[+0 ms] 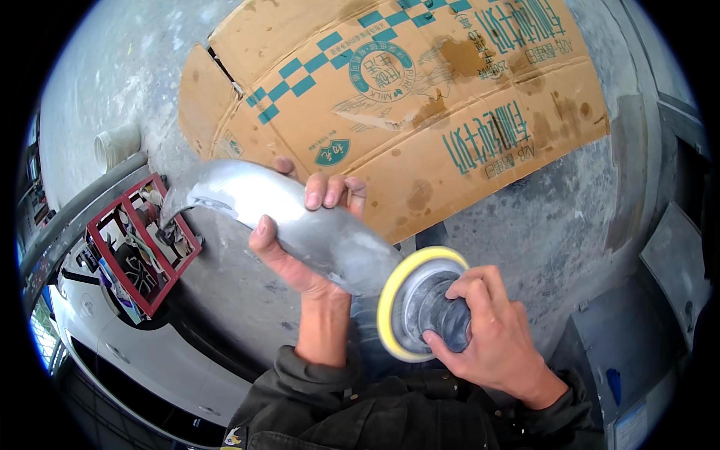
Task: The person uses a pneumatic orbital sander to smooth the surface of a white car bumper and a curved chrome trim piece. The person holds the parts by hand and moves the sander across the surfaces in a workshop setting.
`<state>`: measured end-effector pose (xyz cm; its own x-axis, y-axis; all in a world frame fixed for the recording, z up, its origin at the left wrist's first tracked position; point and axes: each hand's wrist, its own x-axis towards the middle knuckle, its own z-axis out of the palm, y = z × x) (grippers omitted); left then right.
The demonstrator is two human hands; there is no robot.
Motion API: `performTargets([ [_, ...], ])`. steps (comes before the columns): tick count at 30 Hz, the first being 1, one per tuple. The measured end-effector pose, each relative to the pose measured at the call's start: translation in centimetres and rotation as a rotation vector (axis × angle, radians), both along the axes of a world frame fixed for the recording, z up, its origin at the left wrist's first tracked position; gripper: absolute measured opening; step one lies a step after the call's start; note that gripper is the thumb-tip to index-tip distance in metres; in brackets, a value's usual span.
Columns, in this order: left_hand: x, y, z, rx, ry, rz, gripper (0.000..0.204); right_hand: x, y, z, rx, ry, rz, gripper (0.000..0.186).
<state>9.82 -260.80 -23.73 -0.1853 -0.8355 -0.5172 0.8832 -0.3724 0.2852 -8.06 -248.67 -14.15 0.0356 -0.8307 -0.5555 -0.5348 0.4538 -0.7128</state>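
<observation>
Concrete floor; dull grey curved panel (285, 217).

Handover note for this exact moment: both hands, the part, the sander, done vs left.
Left hand: grips the curved grey panel mid-span, held above the floor.
Right hand: wrapped round the round sander; its yellow-rimmed pad meets the panel's lower right end.
Around: flattened cardboard on the concrete floor, red rack at left.
Done: the panel looks dull grey overall.
Left: cannot tell how much more needs sanding.
</observation>
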Motion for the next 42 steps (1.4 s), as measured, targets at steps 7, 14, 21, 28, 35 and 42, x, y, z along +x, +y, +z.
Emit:
performTargets([
  [7, 0.1, 0.1, -0.4, 0.017, 0.000, -0.009, 0.065, 0.5, -1.3, 0.4, 0.037, -0.030, -0.021, 0.053],
  [14, -0.2, 0.4, -0.6, 0.012, -0.046, -0.060, 0.066, 0.8, -1.8, 0.3, 0.024, -0.022, 0.002, 0.052],
  [21, -0.7, 0.9, -0.5, 0.043, -0.052, -0.077, 0.067, 0.8, -2.4, 0.2, -0.025, -0.021, -0.007, 0.053],
  [28, -0.1, 0.3, -0.2, 0.047, -0.052, -0.030, 0.068, 0.4, -2.2, -0.2, 0.031, 0.008, -0.002, 0.054],
  [35, 0.7, 0.9, -1.1, 0.038, -0.036, -0.041, 0.066, 1.0, -2.3, -0.5, -0.015, 0.026, 0.017, 0.054],
  [42, 2.2, -0.4, -0.7, -0.025, -0.102, -0.063, 0.064, -0.3, -0.4, 0.2, 0.071, 0.119, -0.016, 0.053],
])
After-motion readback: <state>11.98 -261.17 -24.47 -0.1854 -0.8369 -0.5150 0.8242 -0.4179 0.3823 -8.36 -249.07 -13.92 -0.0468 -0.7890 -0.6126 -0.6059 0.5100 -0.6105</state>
